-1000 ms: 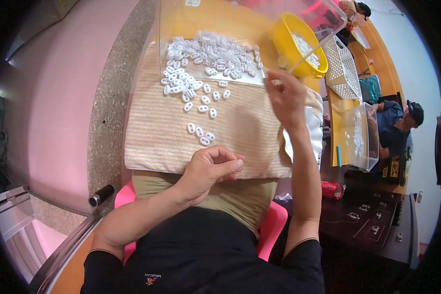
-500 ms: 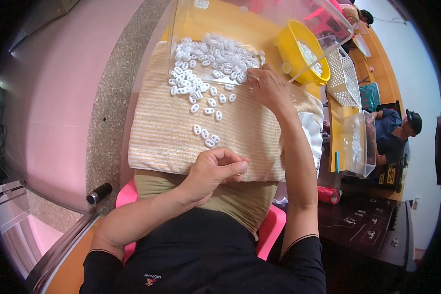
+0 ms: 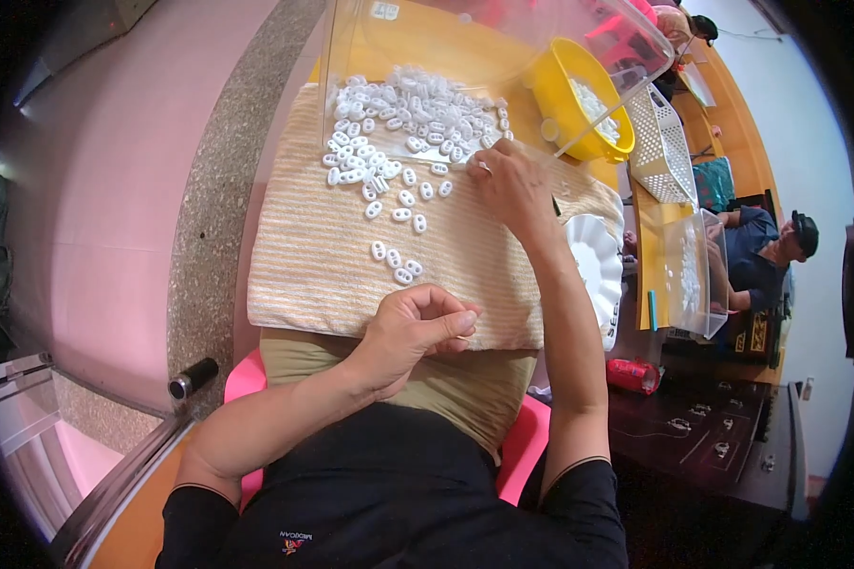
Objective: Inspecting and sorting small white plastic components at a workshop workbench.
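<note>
Small white oval plastic pieces with two holes form a pile (image 3: 417, 109) at the towel's far side, by the clear plastic bin (image 3: 324, 104). Several stragglers lie nearer, with a small group (image 3: 403, 267) in the middle of the striped towel (image 3: 304, 275). My right hand (image 3: 514, 190) is closed at the pile's right edge, a white piece (image 3: 485, 168) showing between thumb and fingers. Close to the towel's near edge, my left hand (image 3: 410, 332) holds a pinch, thumb against forefinger. Whatever sits in that pinch is too small or hidden to make out.
A yellow basin (image 3: 550, 90) with white pieces stands far right, beside a white perforated basket (image 3: 662, 142). A scalloped white dish (image 3: 593, 275) lies right of my forearm. Across the right side, a person (image 3: 764, 247) works at another clear bin (image 3: 697, 284).
My right hand has drawn slightly back toward me from the pile, and a white piece now shows in its fingers. The left hand keeps its pinch in place.
</note>
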A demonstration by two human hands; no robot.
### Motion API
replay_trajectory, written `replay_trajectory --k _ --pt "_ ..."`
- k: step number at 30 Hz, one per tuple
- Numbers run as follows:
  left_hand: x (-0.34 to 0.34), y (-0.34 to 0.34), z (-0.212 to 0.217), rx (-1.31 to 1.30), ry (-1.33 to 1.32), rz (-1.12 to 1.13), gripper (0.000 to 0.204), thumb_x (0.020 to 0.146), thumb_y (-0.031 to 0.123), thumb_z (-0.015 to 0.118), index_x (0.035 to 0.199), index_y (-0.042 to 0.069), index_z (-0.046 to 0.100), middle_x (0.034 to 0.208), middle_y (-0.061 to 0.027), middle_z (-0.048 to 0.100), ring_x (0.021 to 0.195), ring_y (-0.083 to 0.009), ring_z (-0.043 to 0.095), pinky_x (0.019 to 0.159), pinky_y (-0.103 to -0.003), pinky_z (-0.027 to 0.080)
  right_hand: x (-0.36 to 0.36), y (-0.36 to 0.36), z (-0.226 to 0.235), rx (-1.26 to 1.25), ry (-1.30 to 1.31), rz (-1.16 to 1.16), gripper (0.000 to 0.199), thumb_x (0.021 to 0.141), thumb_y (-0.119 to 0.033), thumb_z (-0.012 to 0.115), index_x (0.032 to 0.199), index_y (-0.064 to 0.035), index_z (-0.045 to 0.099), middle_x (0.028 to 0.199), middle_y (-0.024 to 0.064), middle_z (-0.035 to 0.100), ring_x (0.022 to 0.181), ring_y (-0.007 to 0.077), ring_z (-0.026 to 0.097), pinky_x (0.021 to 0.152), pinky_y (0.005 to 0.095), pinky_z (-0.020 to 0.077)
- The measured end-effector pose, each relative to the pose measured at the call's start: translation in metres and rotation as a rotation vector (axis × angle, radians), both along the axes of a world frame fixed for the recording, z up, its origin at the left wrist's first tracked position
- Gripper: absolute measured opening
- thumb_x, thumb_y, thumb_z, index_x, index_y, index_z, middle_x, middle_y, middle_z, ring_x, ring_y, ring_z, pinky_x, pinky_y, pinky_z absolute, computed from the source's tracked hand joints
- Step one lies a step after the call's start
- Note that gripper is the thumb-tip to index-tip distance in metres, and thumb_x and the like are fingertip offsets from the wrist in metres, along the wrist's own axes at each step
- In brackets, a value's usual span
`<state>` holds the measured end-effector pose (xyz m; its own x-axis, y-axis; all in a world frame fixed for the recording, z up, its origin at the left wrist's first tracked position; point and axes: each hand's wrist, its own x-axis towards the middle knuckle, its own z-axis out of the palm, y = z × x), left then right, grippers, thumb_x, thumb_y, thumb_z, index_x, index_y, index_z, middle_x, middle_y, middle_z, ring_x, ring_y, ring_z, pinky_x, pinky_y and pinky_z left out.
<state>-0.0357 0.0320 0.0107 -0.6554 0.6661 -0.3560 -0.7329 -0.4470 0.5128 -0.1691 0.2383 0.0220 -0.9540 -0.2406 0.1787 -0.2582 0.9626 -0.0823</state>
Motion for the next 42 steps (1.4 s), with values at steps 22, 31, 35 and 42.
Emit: replay_trajectory --k 22,31,35,42 --pt "0.001 0.004 0.002 -0.056 0.067 0.209 0.015 0.090 0.011 0.062 0.102 0.003 0.058 0.088 -0.0053 0.065 0.075 -0.0111 0.063 0.069 -0.024 0.054 0.146 -0.032 0.011 -1.380 -0.489 -0.072 0.012 0.084 -0.001 0.067 0.095 0.0053 0.065 0.084 0.0064 0.067 0.076 0.0106 0.063 0.068 0.0228 0.0524" --pt "0.004 0.002 0.002 0.063 -0.022 0.117 0.011 0.089 0.007 0.063 0.098 0.003 0.061 0.088 -0.0063 0.065 0.075 -0.0128 0.065 0.069 -0.023 0.056 0.160 -0.023 0.006 -1.469 -0.485 0.054 0.012 0.087 -0.001 0.064 0.098 0.0043 0.061 0.090 0.0053 0.063 0.081 0.0114 0.062 0.072 0.0243 0.0512" --pt "0.006 0.003 0.006 0.064 -0.025 0.099 0.010 0.089 0.006 0.063 0.098 0.002 0.060 0.088 -0.0072 0.065 0.077 -0.0149 0.066 0.071 -0.027 0.058 0.164 -0.021 0.006 -1.520 -0.502 0.071 0.011 0.087 -0.001 0.064 0.096 0.0038 0.060 0.090 0.0050 0.062 0.081 0.0109 0.061 0.073 0.0242 0.0501" --pt "0.008 0.004 0.006 0.027 0.020 0.102 0.011 0.089 0.008 0.063 0.098 0.004 0.058 0.087 -0.0059 0.065 0.078 -0.0157 0.067 0.069 -0.028 0.059 0.178 -0.016 0.014 -1.387 -0.476 -0.001 0.011 0.086 0.001 0.064 0.095 0.0037 0.060 0.089 0.0036 0.060 0.082 0.0098 0.058 0.073 0.0229 0.0476"
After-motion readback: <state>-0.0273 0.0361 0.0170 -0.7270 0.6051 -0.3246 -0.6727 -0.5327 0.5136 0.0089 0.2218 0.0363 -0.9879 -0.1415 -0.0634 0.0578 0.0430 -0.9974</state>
